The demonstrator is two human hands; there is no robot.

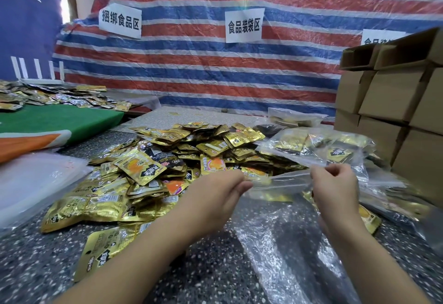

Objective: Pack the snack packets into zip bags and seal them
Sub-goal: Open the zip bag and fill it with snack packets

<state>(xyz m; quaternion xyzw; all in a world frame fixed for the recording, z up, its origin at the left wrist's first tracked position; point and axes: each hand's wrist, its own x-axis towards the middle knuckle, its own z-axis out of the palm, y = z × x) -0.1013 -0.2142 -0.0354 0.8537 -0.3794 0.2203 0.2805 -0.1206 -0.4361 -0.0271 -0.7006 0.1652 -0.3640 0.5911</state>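
From the head camera, I have a clear zip bag (282, 210) stretched between my two hands, its body hanging down toward me over the speckled counter (215, 267). My left hand (215, 191) pinches the left end of the bag's top edge between thumb and fingers, and my right hand (335, 183) has its fingers curled round the right end. The strip between them looks taut. I cannot tell whether any packets are already inside this bag; gold shows through the plastic, but it may lie behind it.

The pile of gold snack packets (182, 157) sits just beyond my left hand and spreads to the near left. Filled zip bags (318, 147) lie to the far right, beside stacked cardboard boxes (393, 102). A stack of empty clear bags (33, 179) rests at the left.

I judge I am at the bag's mouth, either pulling it open or readying to press it closed. If opening, the next move needs one hand freed to reach the pile while the other keeps the mouth apart.
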